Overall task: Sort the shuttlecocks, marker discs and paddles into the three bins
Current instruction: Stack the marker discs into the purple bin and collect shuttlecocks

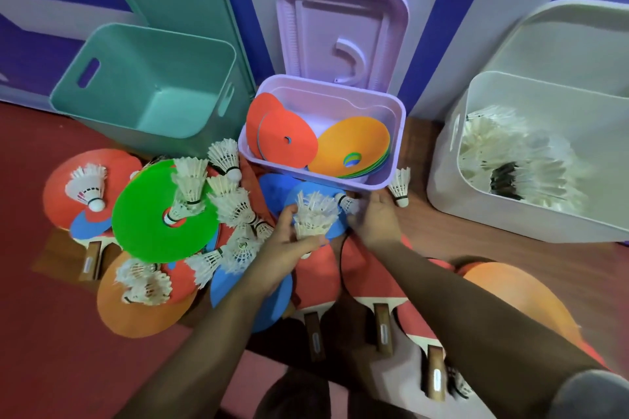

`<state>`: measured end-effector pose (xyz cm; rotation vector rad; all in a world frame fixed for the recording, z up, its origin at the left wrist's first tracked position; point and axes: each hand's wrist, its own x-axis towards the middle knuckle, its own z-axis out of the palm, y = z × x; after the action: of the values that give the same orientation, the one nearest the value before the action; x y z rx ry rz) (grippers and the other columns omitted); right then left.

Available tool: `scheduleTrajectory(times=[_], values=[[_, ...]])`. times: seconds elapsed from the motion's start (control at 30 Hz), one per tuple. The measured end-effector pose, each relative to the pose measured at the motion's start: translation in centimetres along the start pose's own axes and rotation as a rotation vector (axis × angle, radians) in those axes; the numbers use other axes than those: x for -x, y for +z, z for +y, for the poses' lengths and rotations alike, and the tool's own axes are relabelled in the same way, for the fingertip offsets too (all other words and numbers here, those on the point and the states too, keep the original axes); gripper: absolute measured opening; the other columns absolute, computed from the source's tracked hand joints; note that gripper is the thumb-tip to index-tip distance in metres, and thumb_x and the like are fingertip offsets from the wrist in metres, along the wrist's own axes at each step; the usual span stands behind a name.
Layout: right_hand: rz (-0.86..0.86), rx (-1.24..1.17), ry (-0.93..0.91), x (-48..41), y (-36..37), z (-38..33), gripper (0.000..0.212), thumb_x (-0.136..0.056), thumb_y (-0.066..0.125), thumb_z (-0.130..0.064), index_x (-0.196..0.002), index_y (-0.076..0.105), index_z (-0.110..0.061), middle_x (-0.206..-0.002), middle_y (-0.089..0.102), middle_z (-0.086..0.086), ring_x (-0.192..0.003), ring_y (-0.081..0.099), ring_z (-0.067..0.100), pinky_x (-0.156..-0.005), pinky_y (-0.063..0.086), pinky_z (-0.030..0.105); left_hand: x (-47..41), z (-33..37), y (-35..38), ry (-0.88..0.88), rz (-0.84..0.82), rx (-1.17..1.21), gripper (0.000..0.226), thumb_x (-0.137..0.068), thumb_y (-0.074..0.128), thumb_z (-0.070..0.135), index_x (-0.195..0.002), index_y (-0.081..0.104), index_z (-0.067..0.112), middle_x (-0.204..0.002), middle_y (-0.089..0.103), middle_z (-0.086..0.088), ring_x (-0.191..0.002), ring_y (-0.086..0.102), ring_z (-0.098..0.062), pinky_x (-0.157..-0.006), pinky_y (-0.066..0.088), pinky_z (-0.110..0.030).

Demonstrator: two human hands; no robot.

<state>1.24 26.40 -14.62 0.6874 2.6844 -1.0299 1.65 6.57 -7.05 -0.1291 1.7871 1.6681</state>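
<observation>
Head view: left hand (284, 245) grips a shuttlecock cluster (315, 214); right hand (374, 218) touches another shuttlecock (347, 203), grip unclear.

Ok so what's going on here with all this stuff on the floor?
A person is sorting sports gear. The left hand grips a bunch of shuttlecocks over the pile. The right hand reaches a single shuttlecock beside the purple bin; whether it grips it is unclear. That bin holds marker discs, and the white bin holds sorted shuttlecocks. The teal bin has no paddles yet; the paddles lie on the floor.
</observation>
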Motion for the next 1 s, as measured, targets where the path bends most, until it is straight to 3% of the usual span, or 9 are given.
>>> scheduleTrajectory(times=[0.1, 0.2, 0.27, 0.43, 0.57, 0.73, 0.83, 0.93, 1.0], values=[[-0.013, -0.121, -0.081, 1.7, -2.1, -0.3, 0.056, -0.071, 0.069, -0.029, -0.12, 0.05, -0.011, -0.11, 0.059, 0.013, -0.105, 0.057, 0.031, -0.089, 0.048, 0.043, 0.1, 0.2, -0.2, -0.001, -0.012, -0.044, 0.063, -0.082, 0.076, 0.018, -0.131, 0.04, 0.034, -0.114, 0.071, -0.003, -0.105, 0.067, -0.018, -0.09, 0.049, -0.031], [-0.02, -0.27, -0.145, 4.0, -5.5, -0.8, 0.038, -0.076, 0.072, -0.018, -0.109, 0.055, -0.02, -0.093, 0.063, -0.004, -0.087, 0.059, 0.005, -0.078, 0.047, 0.022, 0.3, 0.5, -0.4, 0.021, -0.043, -0.095, 0.066, -0.082, 0.075, 0.013, -0.136, 0.038, 0.023, -0.114, 0.071, -0.003, -0.109, 0.066, -0.024, -0.097, 0.049, -0.038], [-0.039, -0.361, -0.17, 5.8, -8.2, -1.6, 0.031, -0.08, 0.071, -0.011, -0.102, 0.055, -0.027, -0.084, 0.064, -0.01, -0.073, 0.058, -0.004, -0.069, 0.044, 0.01, 0.6, 0.9, -0.5, 0.033, -0.041, -0.129, 0.063, -0.083, 0.074, 0.009, -0.135, 0.041, 0.022, -0.114, 0.071, -0.005, -0.106, 0.067, -0.018, -0.093, 0.05, -0.03], [-0.019, -0.505, -0.245, 8.1, -13.9, -2.3, 0.019, -0.09, 0.065, -0.019, -0.103, 0.056, -0.027, -0.097, 0.066, 0.004, -0.088, 0.062, 0.014, -0.078, 0.049, 0.019, 1.0, 2.5, -0.4, 0.08, -0.05, -0.25, 0.053, -0.085, 0.071, 0.006, -0.121, 0.046, 0.037, -0.116, 0.067, 0.0, -0.098, 0.066, -0.006, -0.083, 0.049, -0.022], [-0.083, -0.573, -0.307, 9.1, -17.2, -2.8, 0.041, -0.086, 0.07, -0.008, -0.119, 0.049, -0.018, -0.084, 0.058, -0.015, -0.077, 0.054, 0.002, -0.076, 0.045, 0.016, 1.0, 4.3, 1.3, 0.131, -0.104, -0.321, 0.057, -0.079, 0.076, 0.019, -0.124, 0.047, 0.038, -0.121, 0.064, 0.001, -0.107, 0.064, -0.014, -0.091, 0.052, -0.033], [-0.136, -0.542, -0.294, 9.5, -18.6, -1.9, 0.04, -0.082, 0.074, -0.007, -0.102, 0.04, -0.01, -0.075, 0.053, -0.014, -0.066, 0.047, 0.002, -0.068, 0.044, 0.018, 0.6, 6.4, 5.1, 0.228, -0.221, -0.377, 0.061, -0.077, 0.078, 0.014, -0.128, 0.048, 0.027, -0.118, 0.066, -0.002, -0.105, 0.064, -0.01, -0.093, 0.048, -0.028], [-0.121, -0.456, -0.321, 10.0, -19.5, -1.2, 0.025, -0.089, 0.068, -0.015, -0.093, 0.044, -0.008, -0.071, 0.05, -0.008, -0.064, 0.047, 0.004, -0.067, 0.045, 0.021, 0.1, 7.2, 7.5, 0.306, -0.24, -0.444, 0.067, -0.068, 0.081, 0.034, -0.128, 0.052, 0.031, -0.118, 0.064, 0.005, -0.107, 0.061, -0.007, -0.095, 0.048, -0.027], [-0.067, -0.391, -0.355, 10.1, -21.2, 0.4, 0.018, -0.093, 0.06, -0.027, -0.094, 0.055, -0.01, -0.089, 0.06, 0.011, -0.086, 0.057, 0.025, -0.085, 0.047, 0.039, -0.6, 8.6, 10.0, 0.43, -0.204, -0.57, 0.064, -0.067, 0.079, 0.044, -0.126, 0.052, 0.047, -0.118, 0.056, 0.005, -0.112, 0.056, -0.004, -0.098, 0.042, -0.02], [0.008, -0.387, -0.354, 9.9, -22.7, 2.0, 0.015, -0.094, 0.062, -0.019, -0.099, 0.06, -0.006, -0.103, 0.06, 0.011, -0.101, 0.055, 0.021, -0.094, 0.042, 0.028, -1.3, 9.9, 12.1, 0.495, -0.186, -0.645, 0.067, -0.067, 0.077, 0.047, -0.129, 0.053, 0.044, -0.112, 0.053, 0.001, -0.107, 0.054, -0.002, -0.095, 0.04, -0.013]])
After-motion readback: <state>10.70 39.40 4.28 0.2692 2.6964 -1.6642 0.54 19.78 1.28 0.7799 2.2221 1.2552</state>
